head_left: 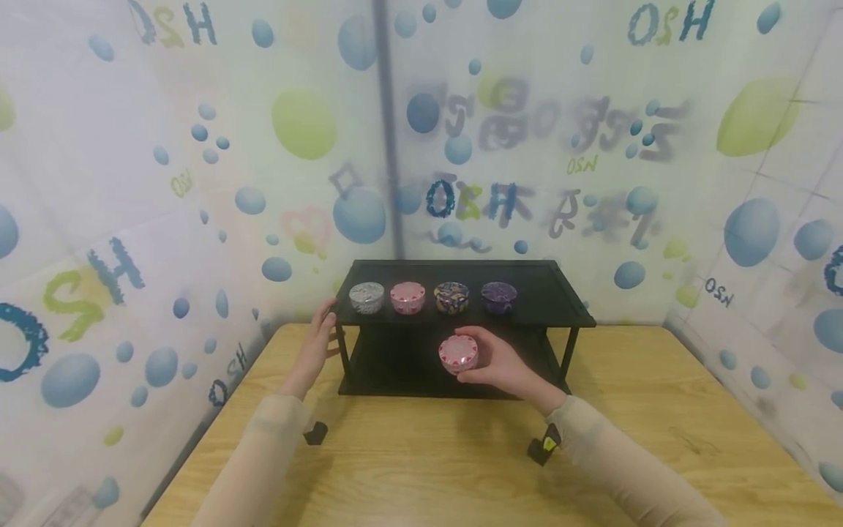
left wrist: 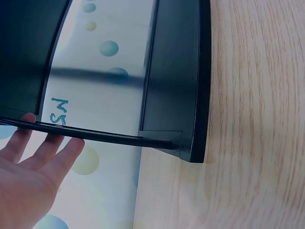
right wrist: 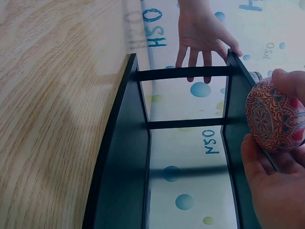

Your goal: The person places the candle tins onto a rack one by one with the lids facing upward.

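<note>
My right hand [head_left: 503,366] grips a round pink patterned tin [head_left: 459,354] between thumb and fingers, in front of the black two-tier rack [head_left: 454,396]. In the right wrist view the tin [right wrist: 274,114] shows its red and teal ornamented base. At the rack's left end, my left hand [head_left: 319,345] has its fingers extended by the upper corner. The left wrist view shows those fingertips [left wrist: 72,145] at the rack's thin post [left wrist: 109,138]. On the upper shelf stand a white-grey tin [head_left: 366,298], another pink tin [head_left: 407,298], a navy-gold tin [head_left: 451,298] and a purple tin [head_left: 498,298], in a row.
The rack stands on a light wooden table [head_left: 408,468], close to the back wall covering [head_left: 560,190] printed with bubbles and letters. Its lower shelf [head_left: 395,366] lies behind the held tin. A side covering [head_left: 85,307] borders the table's left edge.
</note>
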Tool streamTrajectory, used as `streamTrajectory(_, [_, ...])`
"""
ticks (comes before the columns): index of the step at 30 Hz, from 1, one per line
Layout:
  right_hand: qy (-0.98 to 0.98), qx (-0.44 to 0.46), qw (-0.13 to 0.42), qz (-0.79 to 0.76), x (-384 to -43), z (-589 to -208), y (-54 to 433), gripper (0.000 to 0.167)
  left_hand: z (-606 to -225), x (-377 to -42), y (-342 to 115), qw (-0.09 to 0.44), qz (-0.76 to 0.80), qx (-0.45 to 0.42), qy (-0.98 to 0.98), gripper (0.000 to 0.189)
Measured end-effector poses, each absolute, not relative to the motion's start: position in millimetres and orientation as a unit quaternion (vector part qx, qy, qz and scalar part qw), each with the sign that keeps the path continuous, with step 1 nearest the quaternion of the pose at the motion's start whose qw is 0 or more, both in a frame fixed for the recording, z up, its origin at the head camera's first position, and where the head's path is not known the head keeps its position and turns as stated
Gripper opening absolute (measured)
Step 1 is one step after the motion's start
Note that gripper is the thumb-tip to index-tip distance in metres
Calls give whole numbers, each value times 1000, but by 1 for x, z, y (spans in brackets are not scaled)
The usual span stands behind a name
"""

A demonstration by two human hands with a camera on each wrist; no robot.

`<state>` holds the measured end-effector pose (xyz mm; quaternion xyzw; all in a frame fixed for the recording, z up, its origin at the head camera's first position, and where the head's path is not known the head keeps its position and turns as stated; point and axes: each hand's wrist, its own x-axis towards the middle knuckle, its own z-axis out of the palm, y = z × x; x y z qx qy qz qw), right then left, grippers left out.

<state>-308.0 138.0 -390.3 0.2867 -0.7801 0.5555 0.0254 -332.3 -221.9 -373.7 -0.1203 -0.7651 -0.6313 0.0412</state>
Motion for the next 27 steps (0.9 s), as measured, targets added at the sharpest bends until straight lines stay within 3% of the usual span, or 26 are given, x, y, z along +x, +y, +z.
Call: streamTrajectory(27, [-781,280,7,558,-300,-386,150,75,-376,-335,-222,46,-628,-125,-767,58])
